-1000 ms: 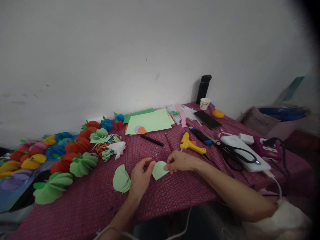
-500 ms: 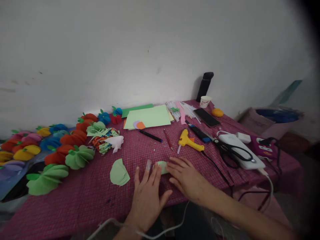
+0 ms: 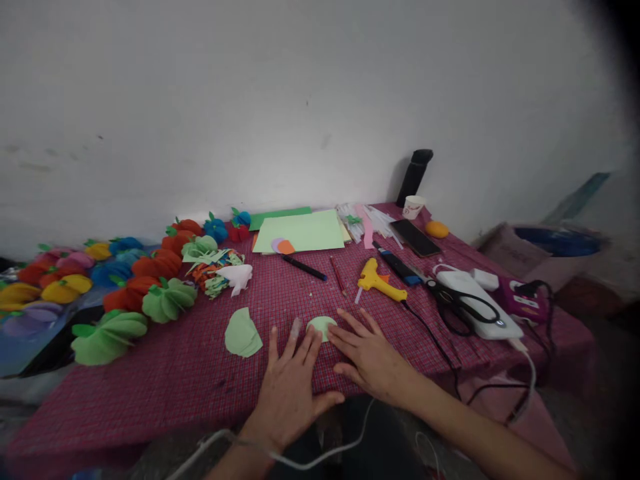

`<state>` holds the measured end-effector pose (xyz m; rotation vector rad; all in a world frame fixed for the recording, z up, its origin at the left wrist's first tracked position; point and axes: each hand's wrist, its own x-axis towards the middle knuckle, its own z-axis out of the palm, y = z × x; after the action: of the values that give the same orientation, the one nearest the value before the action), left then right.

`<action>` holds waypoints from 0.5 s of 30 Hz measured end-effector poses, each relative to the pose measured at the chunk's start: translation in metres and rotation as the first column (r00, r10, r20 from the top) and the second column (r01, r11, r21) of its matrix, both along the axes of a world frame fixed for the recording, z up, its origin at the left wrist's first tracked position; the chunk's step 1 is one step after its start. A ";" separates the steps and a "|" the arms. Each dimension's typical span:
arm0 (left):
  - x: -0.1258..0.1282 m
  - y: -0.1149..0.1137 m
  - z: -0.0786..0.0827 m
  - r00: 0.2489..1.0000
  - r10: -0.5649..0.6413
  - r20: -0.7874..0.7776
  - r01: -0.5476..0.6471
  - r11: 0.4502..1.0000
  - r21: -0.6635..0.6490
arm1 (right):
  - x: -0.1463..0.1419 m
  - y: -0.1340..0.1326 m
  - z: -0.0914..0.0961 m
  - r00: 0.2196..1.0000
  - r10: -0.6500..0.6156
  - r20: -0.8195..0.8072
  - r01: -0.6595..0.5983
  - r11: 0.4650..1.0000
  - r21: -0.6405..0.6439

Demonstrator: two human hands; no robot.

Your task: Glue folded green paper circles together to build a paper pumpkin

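My left hand (image 3: 293,383) lies flat on the red checked tablecloth (image 3: 190,383), fingers spread, fingertips pressing a small folded light-green paper piece (image 3: 321,326). My right hand (image 3: 367,353) also lies flat with fingers spread, touching the same paper from the right. Both hands hold nothing. A stack of folded green half-circles (image 3: 242,333) rests just left of my left hand.
Paper pumpkins (image 3: 150,283) in several colours line the left side. A yellow glue gun (image 3: 377,282), black scissors (image 3: 463,303), a marker (image 3: 304,267), green paper sheets (image 3: 300,231), a phone (image 3: 414,238), a cup (image 3: 413,207) and a black bottle (image 3: 415,177) lie further back.
A second ago both hands pinched the green paper piece above the cloth. Now they lie flat, pressing it onto the table.
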<state>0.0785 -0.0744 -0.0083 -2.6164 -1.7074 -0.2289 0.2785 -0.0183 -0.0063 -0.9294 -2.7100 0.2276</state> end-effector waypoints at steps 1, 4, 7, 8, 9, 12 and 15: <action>-0.001 -0.001 0.000 1.000 -0.005 -0.006 0.005 1.000 0.000 | 0.000 0.000 0.000 1.000 0.002 0.005 -0.002 1.000 0.000; -0.003 -0.002 0.000 1.000 -0.009 -0.008 0.009 1.000 0.004 | 0.000 0.000 0.001 1.000 0.020 0.023 -0.020 1.000 0.004; -0.003 -0.002 -0.001 1.000 -0.005 0.009 0.005 1.000 0.017 | -0.001 -0.002 0.002 0.998 0.042 0.052 -0.041 0.999 -0.006; -0.003 -0.002 -0.002 1.000 -0.005 0.015 0.005 1.000 0.021 | -0.002 -0.003 0.003 0.997 0.042 0.061 -0.041 0.999 -0.015; -0.002 -0.003 -0.002 1.000 -0.007 0.021 0.007 1.000 0.025 | -0.003 -0.003 0.004 0.997 0.037 0.066 -0.035 0.999 -0.025; -0.001 -0.003 -0.003 0.999 -0.019 0.039 0.017 0.999 0.047 | -0.004 -0.005 0.009 0.997 0.026 0.070 -0.022 0.998 -0.058; 0.004 -0.001 -0.004 0.997 -0.001 0.074 -0.005 0.997 0.083 | -0.006 -0.004 0.016 0.997 0.028 0.066 -0.023 0.997 -0.074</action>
<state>0.0830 -0.0756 -0.0126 -2.5774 -1.6833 -0.3920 0.2722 -0.0218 0.0102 -0.9398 -2.7936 0.3083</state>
